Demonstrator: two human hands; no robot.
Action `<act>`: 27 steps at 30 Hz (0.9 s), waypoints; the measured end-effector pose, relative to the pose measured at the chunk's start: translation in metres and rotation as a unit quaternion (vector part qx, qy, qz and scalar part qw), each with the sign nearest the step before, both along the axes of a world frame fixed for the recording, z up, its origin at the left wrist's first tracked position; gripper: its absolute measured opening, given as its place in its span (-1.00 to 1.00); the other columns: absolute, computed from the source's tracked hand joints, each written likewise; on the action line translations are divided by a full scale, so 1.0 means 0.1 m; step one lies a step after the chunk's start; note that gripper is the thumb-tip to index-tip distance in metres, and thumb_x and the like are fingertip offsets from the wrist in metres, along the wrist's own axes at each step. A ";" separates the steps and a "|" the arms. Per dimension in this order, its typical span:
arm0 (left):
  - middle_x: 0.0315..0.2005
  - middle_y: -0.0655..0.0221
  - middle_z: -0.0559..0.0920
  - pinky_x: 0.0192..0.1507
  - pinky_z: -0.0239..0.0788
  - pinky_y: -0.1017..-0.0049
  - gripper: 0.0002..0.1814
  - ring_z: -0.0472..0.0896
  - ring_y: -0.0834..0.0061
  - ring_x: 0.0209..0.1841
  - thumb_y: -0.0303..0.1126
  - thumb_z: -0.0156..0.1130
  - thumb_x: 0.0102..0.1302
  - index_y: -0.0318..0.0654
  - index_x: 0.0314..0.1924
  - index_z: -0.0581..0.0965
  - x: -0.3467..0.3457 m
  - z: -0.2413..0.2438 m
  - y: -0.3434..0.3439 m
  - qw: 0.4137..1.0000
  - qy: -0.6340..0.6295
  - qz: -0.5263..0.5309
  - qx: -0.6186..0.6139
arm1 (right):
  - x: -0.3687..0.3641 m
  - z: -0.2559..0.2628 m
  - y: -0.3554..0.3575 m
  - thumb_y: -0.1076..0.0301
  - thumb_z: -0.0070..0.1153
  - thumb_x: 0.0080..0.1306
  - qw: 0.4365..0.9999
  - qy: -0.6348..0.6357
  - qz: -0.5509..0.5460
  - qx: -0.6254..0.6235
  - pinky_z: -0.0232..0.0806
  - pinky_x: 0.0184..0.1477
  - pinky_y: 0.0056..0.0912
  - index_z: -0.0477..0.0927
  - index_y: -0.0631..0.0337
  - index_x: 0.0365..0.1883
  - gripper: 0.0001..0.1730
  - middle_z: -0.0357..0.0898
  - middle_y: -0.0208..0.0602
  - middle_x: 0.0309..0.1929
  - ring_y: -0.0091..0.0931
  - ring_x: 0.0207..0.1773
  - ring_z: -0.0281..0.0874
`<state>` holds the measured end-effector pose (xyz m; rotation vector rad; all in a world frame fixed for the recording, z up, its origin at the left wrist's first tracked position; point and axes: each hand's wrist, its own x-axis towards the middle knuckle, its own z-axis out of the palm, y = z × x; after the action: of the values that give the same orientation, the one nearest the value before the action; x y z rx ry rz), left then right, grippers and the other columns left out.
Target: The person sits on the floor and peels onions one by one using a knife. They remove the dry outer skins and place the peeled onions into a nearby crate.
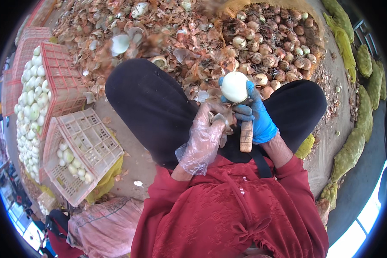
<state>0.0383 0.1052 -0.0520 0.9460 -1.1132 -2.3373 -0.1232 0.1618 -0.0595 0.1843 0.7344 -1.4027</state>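
My right hand point(258, 111), in a blue glove, holds a peeled white onion point(234, 87) up between thumb and fingers. The wooden handle point(246, 137) of a tool is also held in this hand and points down toward my lap; its blade is hidden. My left hand point(204, 135) wears a clear plastic glove and is closed around loose onion skins point(222, 121), just below and left of the onion. Beyond my knees lies a heap of dry onion skins point(174, 42). Unpeeled onions point(277, 42) spill from an orange mesh sack point(319, 29) at the upper right.
To the left, a red plastic crate point(64, 71) is full of peeled onions point(34, 93). A pale crate point(90, 138) beside it holds several more. A pink woven sack point(106, 225) lies behind at lower left. Filled green mesh sacks point(351, 145) line the right side.
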 end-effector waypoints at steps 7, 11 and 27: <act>0.08 0.19 0.49 -0.08 0.52 0.52 -0.40 0.56 0.46 0.02 -0.56 0.27 0.28 -0.32 0.32 0.35 0.03 0.10 -0.23 0.977 -0.025 0.050 -0.208 | -0.04 0.30 -0.01 0.01 0.04 0.45 0.935 0.340 0.089 0.042 0.17 -0.57 -0.72 0.10 0.10 0.53 -0.22 0.60 -0.44 -0.18 -0.78 -0.61 0.18; 0.00 0.28 0.53 -0.07 0.47 0.52 -0.51 0.53 0.54 -0.02 -0.41 0.25 0.37 -0.37 0.25 0.39 0.00 0.21 -0.38 0.998 0.034 -0.019 -0.059 | -0.07 0.43 -0.09 0.20 0.29 0.29 0.904 0.375 0.202 0.022 0.45 -0.29 -0.60 0.15 0.12 0.51 -0.12 0.60 -0.37 -0.06 -0.66 -0.39 0.52; 0.00 0.24 0.55 -0.07 0.47 0.55 -0.51 0.56 0.51 -0.03 -0.46 0.23 0.32 -0.40 0.23 0.39 0.04 0.28 -0.20 0.997 0.021 0.066 -0.037 | 0.21 0.33 -0.03 0.46 0.15 0.25 0.752 0.626 0.174 -0.110 0.44 0.02 -0.32 0.19 0.18 0.44 -0.22 0.53 -0.14 0.06 -0.41 -0.02 0.54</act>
<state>0.0422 0.0856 -0.0241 0.9099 -1.0798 -2.1856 -0.1020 0.1588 -0.0263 -1.1589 1.5683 -1.0940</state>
